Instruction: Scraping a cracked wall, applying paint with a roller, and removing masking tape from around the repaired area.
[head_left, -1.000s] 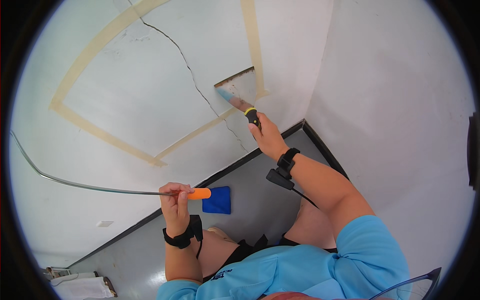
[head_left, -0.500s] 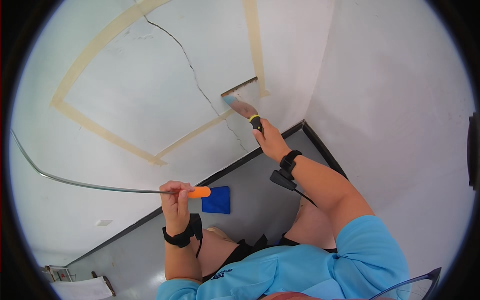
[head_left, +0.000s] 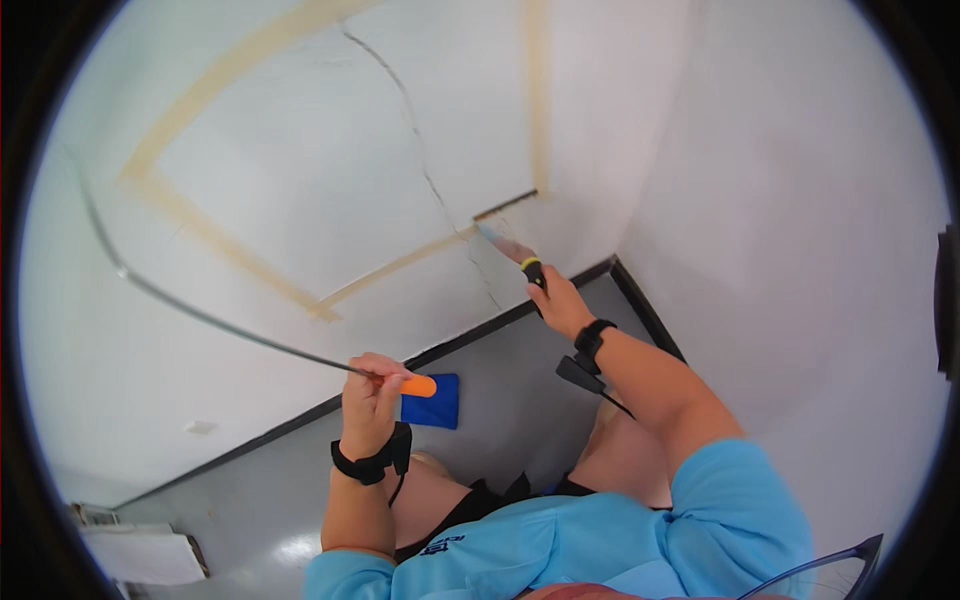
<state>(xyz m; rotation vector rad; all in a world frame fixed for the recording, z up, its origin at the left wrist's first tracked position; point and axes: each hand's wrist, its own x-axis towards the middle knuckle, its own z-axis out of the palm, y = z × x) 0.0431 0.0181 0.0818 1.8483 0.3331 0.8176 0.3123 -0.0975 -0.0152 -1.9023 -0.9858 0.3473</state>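
My right hand (head_left: 565, 305) grips the black and yellow handle of a putty knife (head_left: 513, 248). Its wide blade edge lies at the wall (head_left: 310, 170), by the lower right corner of a beige masking tape (head_left: 537, 100) outline. A dark crack (head_left: 415, 125) winds down the wall just left of the blade. Closed round the orange handle of a tool with a long, thin metal edge is my left hand (head_left: 368, 408). That edge (head_left: 230, 327) reaches far to the left in a curve; the tool's face is not visible, so its exact kind is unclear.
A folded blue cloth (head_left: 445, 410) lies on the grey floor (head_left: 500, 400) beside my left hand. Dark skirting (head_left: 510, 314) runs along the wall's foot and turns at the corner. At lower left stands something white-covered (head_left: 145, 553). A pale plate (head_left: 200, 427) is on the wall.
The putty knife has slid down the wall toward the lower tape strip. My left hand has shifted slightly right, and the far end of its tool has swung upward and inward. The view moved a little.
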